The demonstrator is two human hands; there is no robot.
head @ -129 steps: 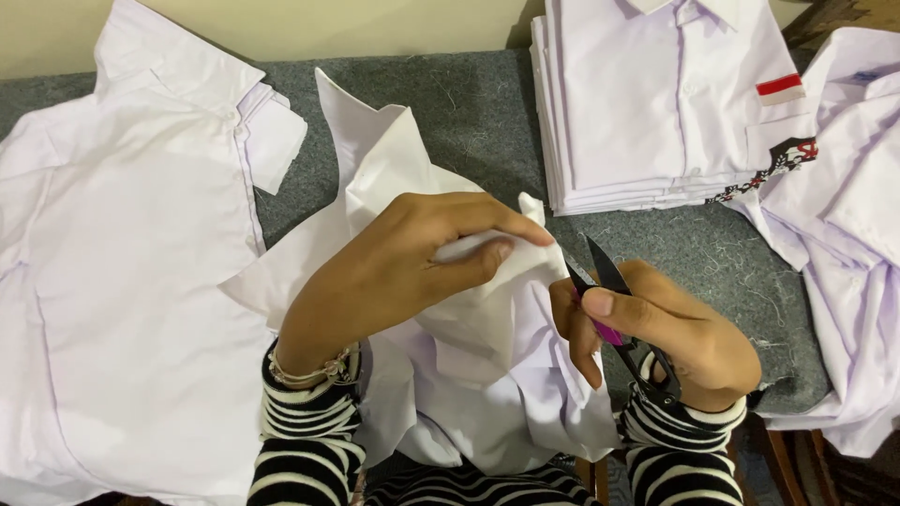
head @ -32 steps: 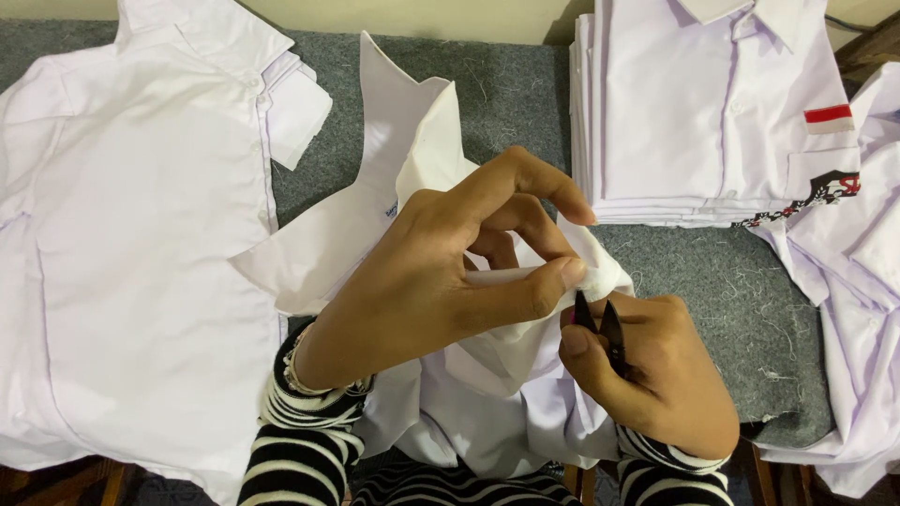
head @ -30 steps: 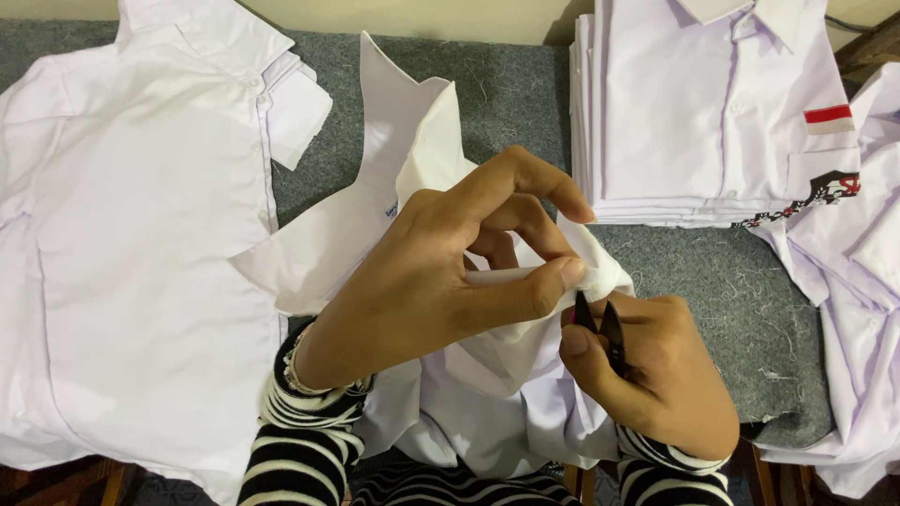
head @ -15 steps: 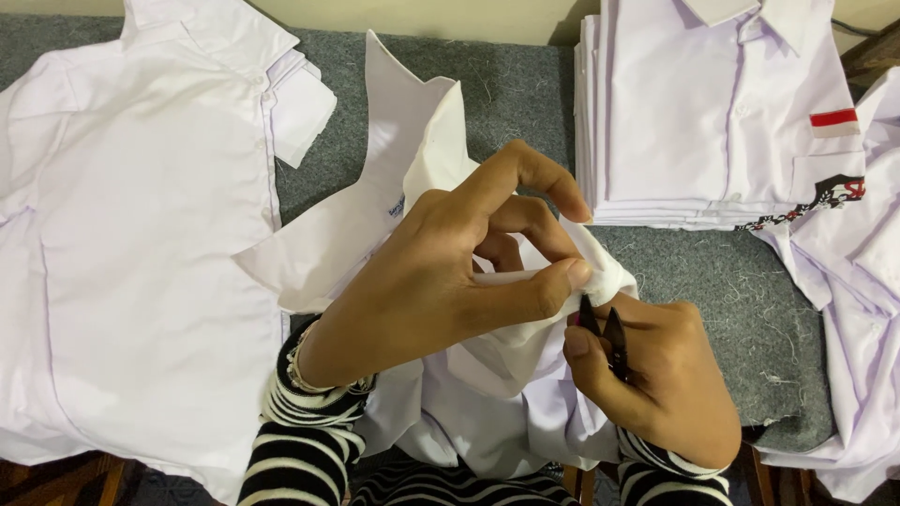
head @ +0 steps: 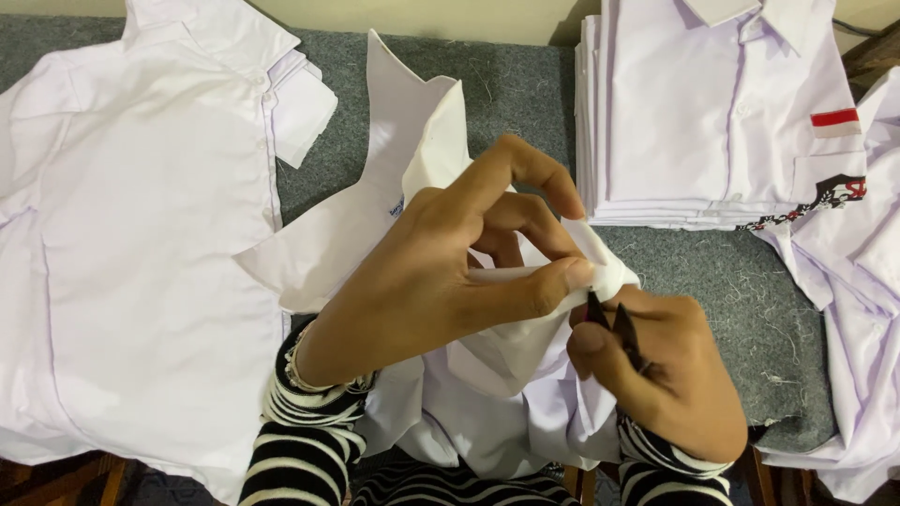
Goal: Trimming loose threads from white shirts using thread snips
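My left hand (head: 441, 281) pinches a fold of a white shirt (head: 487, 375) between thumb and fingers and lifts it over my lap. Just right of that fold, my right hand (head: 666, 375) grips small black thread snips (head: 614, 323). The blade tips point up at the cloth edge held by my left thumb. The shirt's collar (head: 403, 122) lies spread on the grey felt table (head: 525, 94) beyond my hands. Both wrists wear black-and-white striped sleeves.
A white shirt (head: 141, 234) lies flat at the left. A neat stack of folded white shirts (head: 712, 112) with a red-and-white chest patch sits at the back right. More loose white shirts (head: 862, 328) drape over the right edge.
Over the last second the hands barely move; the snips stay at the pinched fold. Since four seconds ago my left hand has gathered the cloth higher and closer to the snips.
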